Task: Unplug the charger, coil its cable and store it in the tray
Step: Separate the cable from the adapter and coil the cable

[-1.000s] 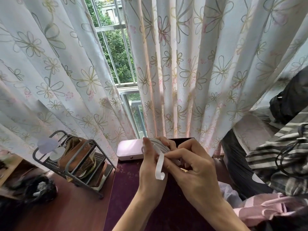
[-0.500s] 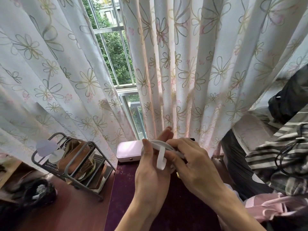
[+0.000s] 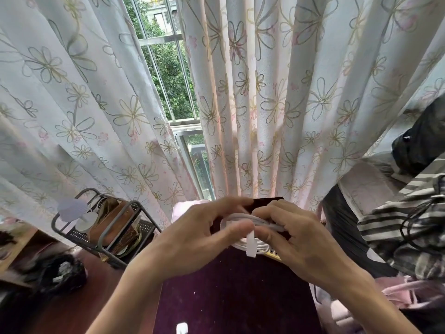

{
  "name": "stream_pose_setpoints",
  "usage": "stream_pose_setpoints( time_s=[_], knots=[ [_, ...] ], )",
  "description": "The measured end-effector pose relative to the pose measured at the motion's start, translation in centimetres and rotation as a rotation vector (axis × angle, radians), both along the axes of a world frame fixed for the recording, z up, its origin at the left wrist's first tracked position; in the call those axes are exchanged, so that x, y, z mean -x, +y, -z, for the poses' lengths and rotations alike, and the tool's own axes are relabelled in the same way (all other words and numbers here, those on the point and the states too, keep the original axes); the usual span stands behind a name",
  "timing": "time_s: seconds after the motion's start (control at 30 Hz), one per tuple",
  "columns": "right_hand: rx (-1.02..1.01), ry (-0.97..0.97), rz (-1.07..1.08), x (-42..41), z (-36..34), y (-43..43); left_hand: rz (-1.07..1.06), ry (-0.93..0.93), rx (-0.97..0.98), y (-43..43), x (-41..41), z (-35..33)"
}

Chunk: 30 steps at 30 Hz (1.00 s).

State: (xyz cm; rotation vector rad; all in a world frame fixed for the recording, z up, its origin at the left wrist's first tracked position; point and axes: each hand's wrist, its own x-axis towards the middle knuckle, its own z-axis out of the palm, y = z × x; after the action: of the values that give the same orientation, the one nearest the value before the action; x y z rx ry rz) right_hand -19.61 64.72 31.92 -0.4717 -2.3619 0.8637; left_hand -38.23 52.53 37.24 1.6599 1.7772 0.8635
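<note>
A white charger cable (image 3: 243, 219), wound into a small coil, is held above a dark purple table mat (image 3: 231, 290). My left hand (image 3: 199, 239) pinches the coil's left side. My right hand (image 3: 296, 239) grips its right side. A short white strap (image 3: 251, 244) hangs down from the coil between my thumbs. A small white block, perhaps the charger plug (image 3: 181, 328), lies on the mat at the bottom edge. Left of the mat stands a grey wire tray rack (image 3: 106, 227); it holds brown pouches.
A pink flat box (image 3: 186, 209) lies behind my hands. Flowered curtains (image 3: 277, 104) hang close behind, with a barred window between them. Striped clothing and a black cable (image 3: 414, 225) pile up on the right. A dark furry object (image 3: 57, 273) sits at lower left.
Both hands have lowered slightly and turned the coil flatter. The white strap now hangs below the coil between my thumbs. The view has tilted down, showing the white block at the bottom.
</note>
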Motion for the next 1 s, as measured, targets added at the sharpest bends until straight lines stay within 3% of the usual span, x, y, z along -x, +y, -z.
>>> stream_pose_setpoints(
  time_s=[0.3, 0.6, 0.83, 1.0],
  knots=[
    [-0.004, -0.099, -0.063, -0.8, 0.2, -0.7, 0.143, 0.045, 0.128, -0.2, -0.3, 0.5],
    [0.493, -0.027, -0.185, -1.6, -0.6, -0.5, 0.087, 0.030, 0.046, -1.0, -1.0, 1.6],
    [0.436, 0.001, -0.105, -1.1, 0.3, -0.7, 0.023, 0.132, 0.010, -1.6, -2.5, 2.8],
    [0.350, -0.049, -0.037, -1.1, 0.8, -0.9, 0.004, 0.415, -0.124, -1.6, -3.4, 2.9]
  ],
)
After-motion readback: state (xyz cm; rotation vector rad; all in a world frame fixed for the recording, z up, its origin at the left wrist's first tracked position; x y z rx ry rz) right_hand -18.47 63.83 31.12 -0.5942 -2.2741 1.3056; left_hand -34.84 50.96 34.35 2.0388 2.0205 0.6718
